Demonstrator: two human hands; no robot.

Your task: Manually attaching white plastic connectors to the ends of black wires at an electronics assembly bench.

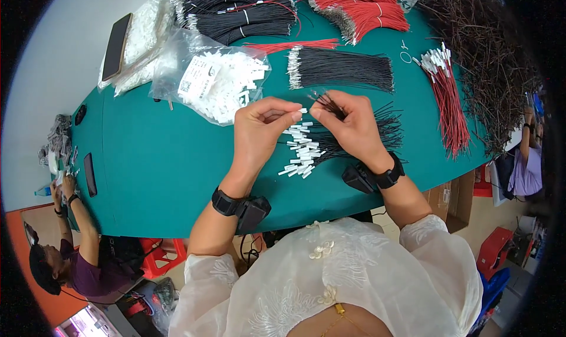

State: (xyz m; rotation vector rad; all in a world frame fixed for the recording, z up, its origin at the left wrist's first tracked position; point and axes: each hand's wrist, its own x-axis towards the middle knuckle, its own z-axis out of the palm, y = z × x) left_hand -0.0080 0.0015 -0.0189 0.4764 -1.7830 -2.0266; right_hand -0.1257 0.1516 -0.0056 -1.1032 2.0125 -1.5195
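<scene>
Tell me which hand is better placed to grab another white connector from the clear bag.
Left, probably. The left hand sits right beside the clear bag of white connectors and pinches only one small white connector. The right hand is farther away and holds black wires.

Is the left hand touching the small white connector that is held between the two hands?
Touching. The head view shows the left hand pinching the small white connector at its fingertips, with no gap, while the right hand holds thin black wires.

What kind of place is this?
Probably a small wire-assembly workshop: bundles of black wires and red wires cover a green table, beside a bag of white connectors.
</scene>
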